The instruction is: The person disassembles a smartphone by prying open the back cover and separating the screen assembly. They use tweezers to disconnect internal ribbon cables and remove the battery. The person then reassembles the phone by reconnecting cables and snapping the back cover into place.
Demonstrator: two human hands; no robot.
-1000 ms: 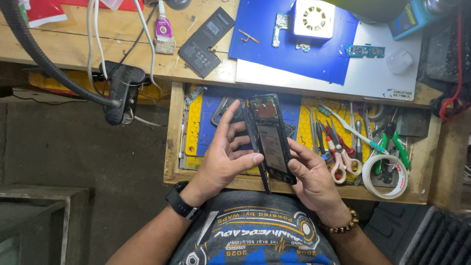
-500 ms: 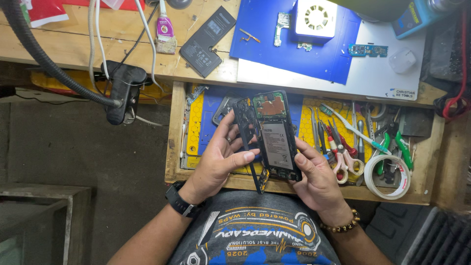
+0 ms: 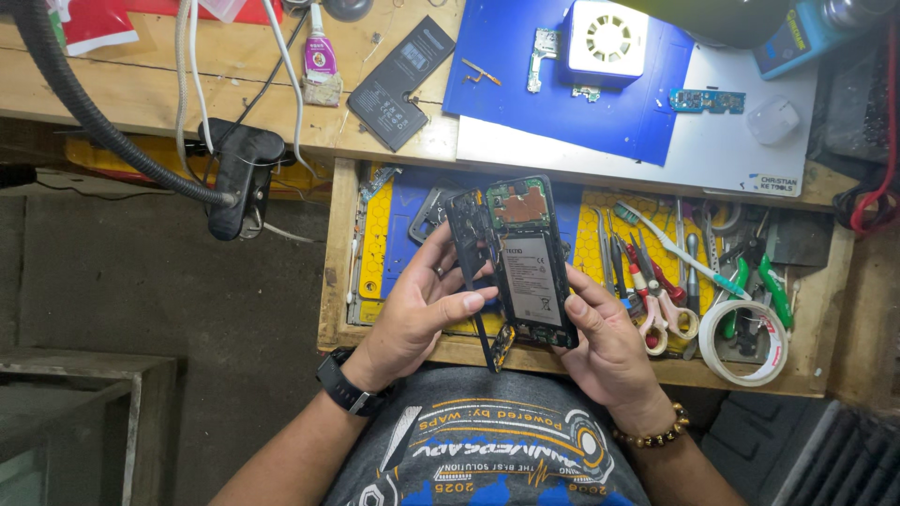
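Note:
An opened smartphone [image 3: 531, 267] with its grey battery and green circuit board showing is held upright over the open drawer. My right hand [image 3: 609, 347] grips its right edge and lower end. My left hand [image 3: 422, 309] holds a thin black inner frame [image 3: 472, 258] that stands tilted away from the phone's left side, thumb against the frame's edge. A black watch sits on my left wrist, a bead bracelet on my right.
The wooden drawer [image 3: 339, 253] holds a yellow and blue mat, scissors, pliers and screwdrivers [image 3: 656, 281] and a tape roll [image 3: 745, 342]. On the bench above lie a loose black battery [image 3: 401, 82], a glue tube [image 3: 320, 56], a blue mat [image 3: 562, 94] with small boards, and a white fan unit [image 3: 609, 39].
The phone has turned its open back toward the camera. The black frame has swung out from the phone's left side under my left hand.

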